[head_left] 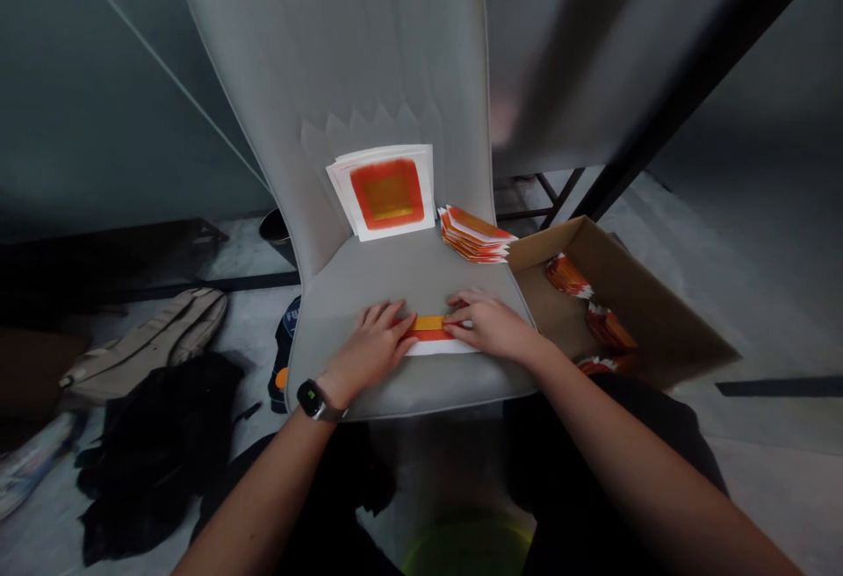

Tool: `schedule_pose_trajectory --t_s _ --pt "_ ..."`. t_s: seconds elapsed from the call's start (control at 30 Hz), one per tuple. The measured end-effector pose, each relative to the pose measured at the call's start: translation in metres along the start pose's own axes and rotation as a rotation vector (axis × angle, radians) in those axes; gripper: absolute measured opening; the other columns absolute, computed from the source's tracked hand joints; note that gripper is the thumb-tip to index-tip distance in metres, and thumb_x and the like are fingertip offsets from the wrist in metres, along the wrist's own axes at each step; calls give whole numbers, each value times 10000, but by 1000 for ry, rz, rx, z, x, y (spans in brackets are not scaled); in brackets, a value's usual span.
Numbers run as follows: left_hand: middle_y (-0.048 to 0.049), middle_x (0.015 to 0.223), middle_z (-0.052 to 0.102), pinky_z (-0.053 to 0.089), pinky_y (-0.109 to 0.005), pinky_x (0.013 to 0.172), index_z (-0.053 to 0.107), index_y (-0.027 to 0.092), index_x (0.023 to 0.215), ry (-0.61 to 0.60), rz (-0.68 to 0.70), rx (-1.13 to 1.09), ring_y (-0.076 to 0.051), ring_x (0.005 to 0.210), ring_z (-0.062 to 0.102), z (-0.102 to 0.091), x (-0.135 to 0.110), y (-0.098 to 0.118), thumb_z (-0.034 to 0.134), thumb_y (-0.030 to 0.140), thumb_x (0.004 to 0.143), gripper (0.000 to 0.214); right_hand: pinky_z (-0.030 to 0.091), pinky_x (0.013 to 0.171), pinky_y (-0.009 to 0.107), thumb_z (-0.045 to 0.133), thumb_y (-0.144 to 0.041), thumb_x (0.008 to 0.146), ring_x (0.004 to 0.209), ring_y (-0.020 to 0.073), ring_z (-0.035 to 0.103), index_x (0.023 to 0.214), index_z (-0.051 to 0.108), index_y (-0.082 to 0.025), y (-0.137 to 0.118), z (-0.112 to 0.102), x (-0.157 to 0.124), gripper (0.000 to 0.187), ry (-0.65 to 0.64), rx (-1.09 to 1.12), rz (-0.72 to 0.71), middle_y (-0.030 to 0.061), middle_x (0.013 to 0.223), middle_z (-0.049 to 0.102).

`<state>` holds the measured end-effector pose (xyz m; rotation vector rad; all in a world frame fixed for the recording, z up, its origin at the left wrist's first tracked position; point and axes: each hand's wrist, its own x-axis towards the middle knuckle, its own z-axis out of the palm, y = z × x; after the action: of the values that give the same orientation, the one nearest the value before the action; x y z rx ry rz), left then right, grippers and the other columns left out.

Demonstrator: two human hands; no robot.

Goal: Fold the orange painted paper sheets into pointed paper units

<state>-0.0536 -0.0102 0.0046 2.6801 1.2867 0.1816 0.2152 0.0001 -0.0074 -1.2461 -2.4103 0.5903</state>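
Note:
A folded sheet of paper (431,335) with orange, red and white bands lies near the front of the chair seat. My left hand (375,341), a dark watch on its wrist, holds the left end, thumb and fingers closed on it. At the right end my right hand (487,323) grips the sheet with bent fingers; the ends themselves are partly covered. Leaning against the backrest is a stack of white sheets (422,229), the front one bearing a red square with a yellow-orange middle. A pile of folded papers (478,235) sits at the seat's right edge.
Everything rests on a grey padded chair (382,273). An open cardboard box (649,304) at its right contains folded paper bundles (567,276). On the floor to the left are a beige bag (168,330) and black cloth (164,435). A dark bin (277,232) stands behind the chair.

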Motion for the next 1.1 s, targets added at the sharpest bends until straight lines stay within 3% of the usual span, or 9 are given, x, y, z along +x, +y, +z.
schedule_pose_trajectory --t_s 0.13,0.27,0.43,0.53,0.67,0.77,0.87,0.93,1.1 --pt "-176 1559 457 352 -573 1170 537 162 1452 -42 76 -23 -376 1434 404 -1 -5 16 592 548 967 623 440 978 409 615 -232 966 1086 252 591 1042 801 -240 -5 3 -1 202 4 -39 -5 93 1157 677" --pt "-140 1403 600 460 -471 1101 611 178 1356 -26 123 -124 -290 1286 559 -6 -1 16 582 402 1006 417 432 965 403 687 -326 933 1060 254 586 1017 790 -220 -15 -3 -2 169 -44 15 -31 82 1067 681" --pt "-86 1211 711 521 -424 1004 706 206 1156 17 108 -205 -234 1120 656 -11 7 7 496 306 1054 255 415 1008 453 787 -614 788 1101 287 577 1175 754 -246 -19 -8 -4 535 -63 90 1 83 1131 679" --pt "-81 1202 719 518 -409 994 708 204 1121 12 107 -251 -235 1112 660 -15 8 6 555 350 1031 230 425 1009 438 789 -493 836 1116 276 585 1173 749 -239 -15 -7 -3 424 -72 110 -6 75 1134 693" --pt "-51 1175 727 506 -407 974 680 235 1157 29 77 -265 -240 1093 658 -17 7 1 640 364 986 218 452 987 390 662 -301 946 1088 244 622 1108 755 -215 -11 -6 -1 206 -41 169 -14 65 1070 732" --pt "-49 1129 729 503 -407 948 656 231 1182 117 -6 -221 -240 1057 656 -13 9 -1 587 306 1015 196 483 946 370 605 -312 978 1051 246 664 1139 738 -214 -10 -5 2 231 -1 219 62 71 1100 752" --pt "-106 1290 645 472 -457 994 585 216 1314 299 -130 -93 -286 1164 589 -7 14 5 610 308 997 331 511 926 369 588 -308 981 1033 256 695 1205 705 -232 -7 2 6 264 58 274 191 73 1156 752" --pt "-128 1352 585 456 -486 999 597 222 1310 356 -143 0 -316 1200 543 -4 18 11 632 295 979 341 517 944 385 618 -288 957 1055 268 694 1254 677 -237 -5 9 9 307 111 271 250 81 1176 744" --pt "-111 1360 571 458 -485 982 677 236 1221 209 -18 35 -321 1221 520 2 20 16 624 283 984 247 477 1033 464 681 -217 890 1190 308 608 1400 566 -216 -4 18 16 523 200 93 268 124 1255 672"
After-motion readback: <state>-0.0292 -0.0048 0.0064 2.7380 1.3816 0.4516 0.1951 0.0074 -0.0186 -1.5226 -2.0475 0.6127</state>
